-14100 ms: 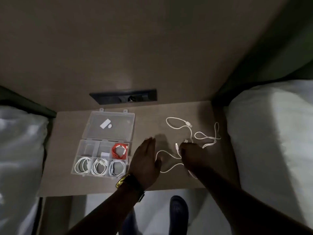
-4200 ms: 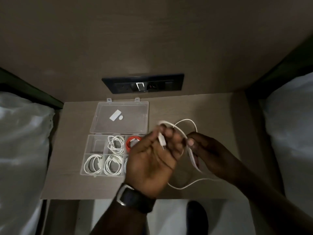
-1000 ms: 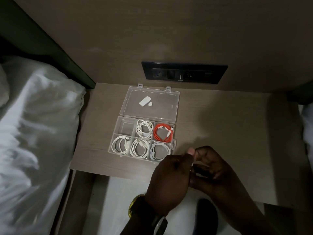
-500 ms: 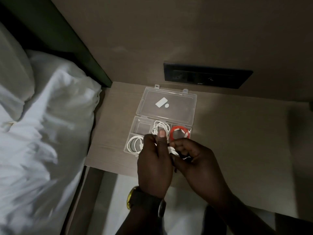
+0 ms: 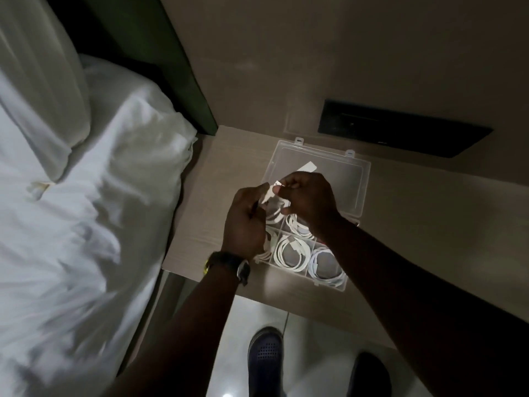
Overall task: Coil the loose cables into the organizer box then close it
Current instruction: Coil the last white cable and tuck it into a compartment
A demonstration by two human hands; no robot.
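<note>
A clear plastic organizer box (image 5: 342, 285) lies open on the bedside shelf, its lid (image 5: 346, 179) flat behind it. Several compartments hold coiled white cables (image 5: 292, 253). Both hands hover over the box's back left compartments. My left hand (image 5: 246, 222) and my right hand (image 5: 307, 200) together pinch a coiled white cable (image 5: 272, 193), its plug end sticking up between the fingers. The orange cable seen earlier is hidden under my right forearm.
A bed with white sheets (image 5: 86, 210) and a pillow (image 5: 37, 90) lies close on the left. A dark socket panel (image 5: 400, 133) sits in the wall behind the box. The wooden shelf (image 5: 429, 253) extends right. Below are the floor and my shoes (image 5: 266, 359).
Both hands moved with the coiled white cable from the shelf's front edge up over the box's back left compartments. The camera has swung further left toward the bed.
</note>
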